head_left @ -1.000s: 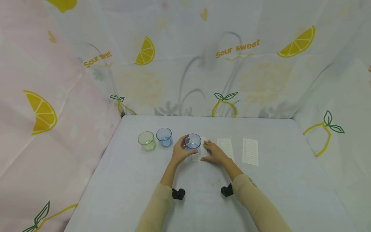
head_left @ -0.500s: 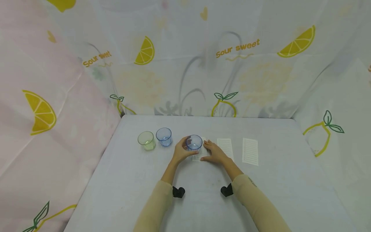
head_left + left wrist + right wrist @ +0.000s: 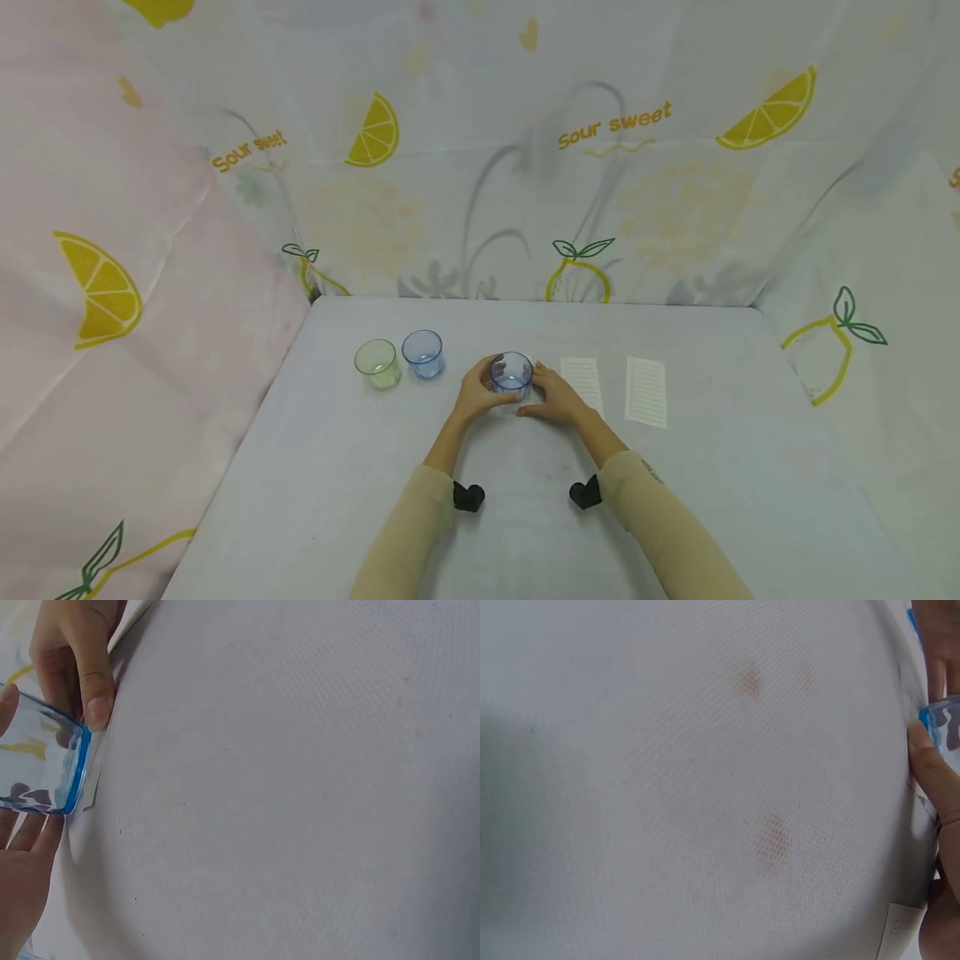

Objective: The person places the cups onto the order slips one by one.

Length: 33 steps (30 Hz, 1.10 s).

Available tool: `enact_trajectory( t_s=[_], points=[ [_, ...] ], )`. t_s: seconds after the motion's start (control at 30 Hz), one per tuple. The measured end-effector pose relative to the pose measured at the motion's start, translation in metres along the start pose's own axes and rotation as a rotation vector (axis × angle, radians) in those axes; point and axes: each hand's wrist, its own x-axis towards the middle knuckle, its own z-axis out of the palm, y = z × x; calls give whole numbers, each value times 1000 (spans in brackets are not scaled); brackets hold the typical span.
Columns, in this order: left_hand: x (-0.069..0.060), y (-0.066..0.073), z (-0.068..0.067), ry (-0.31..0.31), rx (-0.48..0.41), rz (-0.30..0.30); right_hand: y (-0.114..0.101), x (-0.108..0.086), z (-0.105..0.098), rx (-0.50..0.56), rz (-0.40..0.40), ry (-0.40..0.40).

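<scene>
A clear blue glass (image 3: 512,382) is upright between the two hands in the head view. My left hand (image 3: 474,395) grips it from the left, thumb in front and fingers behind. My right hand (image 3: 558,397) lies at its right side, thumb and fingers spread and resting on a lined paper card (image 3: 93,791). The glass covers most of that card, and its base is at or just above it; I cannot tell whether they touch. In the right wrist view the right thumb (image 3: 930,769) lies close beside the glass base.
A green glass (image 3: 377,367) and a second blue glass (image 3: 423,357) stand at the left. To the right lie two more lined cards, one (image 3: 581,383) near my right hand and one (image 3: 647,392) further out. Printed cloth hangs behind the white table (image 3: 525,533).
My left hand has carried the blue glass a little to the right and nearer, over the card and up to the right hand. The right hand has stayed nearly still.
</scene>
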Motion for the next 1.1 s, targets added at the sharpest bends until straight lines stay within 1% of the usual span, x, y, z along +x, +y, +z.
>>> enact_trajectory(
  t_s=[0.1, 0.33, 0.4, 0.47, 0.53, 0.6, 0.67, 0.7, 0.77, 0.83, 1.0, 1.1],
  points=[
    [2, -2, 0, -22, -36, -16, 1, 0, 0, 0, 2, 2],
    [8, -8, -1, -79, -76, -19, 1, -1, 0, 1, 12, 15],
    [10, -10, -1, -90, -95, -25, 1, -1, 0, 3, 2, 21],
    [12, -16, -1, -90, -100, -20, -1, -2, 0, 2, -7, 29],
    [15, -26, 0, -85, -96, -10, -3, -2, -1, -1, -8, 35],
    [18, -35, 0, -84, -99, -11, -4, -2, -1, -4, -7, 37],
    [17, -33, -1, -101, -105, -32, -5, -1, -2, -2, 0, 30],
    [16, -30, -2, -112, -115, -46, -5, -1, -2, 6, 3, 25],
    [13, -21, -4, -133, -127, -73, -4, -1, -3, 10, -3, 21],
    [10, -11, -6, -153, -122, -87, -2, -1, -2, 8, -12, 23],
    [10, -11, -6, -164, -104, -82, -1, -1, -1, -12, -17, 43],
    [11, -14, -6, -159, -97, -66, -2, -2, -1, -7, -12, 50]
  ],
)
